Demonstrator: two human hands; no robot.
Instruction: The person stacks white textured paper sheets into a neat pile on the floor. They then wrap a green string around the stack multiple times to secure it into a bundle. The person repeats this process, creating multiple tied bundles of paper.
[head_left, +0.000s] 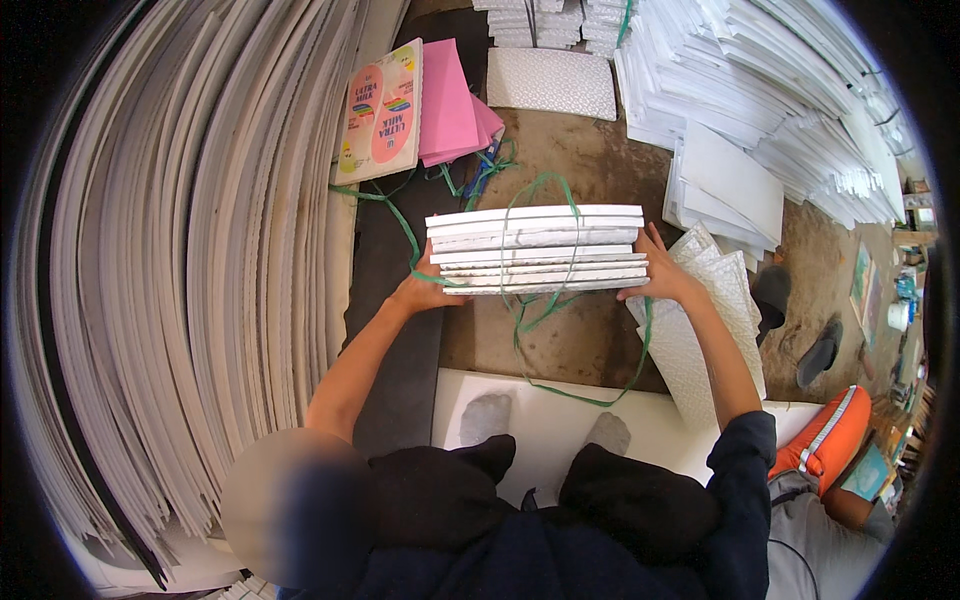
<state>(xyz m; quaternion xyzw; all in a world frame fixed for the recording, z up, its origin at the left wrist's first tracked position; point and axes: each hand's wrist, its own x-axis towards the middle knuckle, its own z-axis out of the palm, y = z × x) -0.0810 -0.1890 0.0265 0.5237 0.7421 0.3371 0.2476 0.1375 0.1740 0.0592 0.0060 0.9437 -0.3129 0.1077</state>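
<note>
We hold the flat stack of white cardboard sheets [537,250], loosely looped by green plastic strapping [545,300], clamped endwise between left hand [425,290] and right hand [662,280], its long axis running left-right, seemingly above the floor.

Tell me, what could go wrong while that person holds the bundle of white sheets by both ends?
1. The stack of white sheets is held only by the left hand and right hand pressing on its ends; the uneven layers might slide apart.
2. The green strap hangs loose around it, so it may not hold the bundle together.
3. The strap trails near the feet and could snag.
</note>
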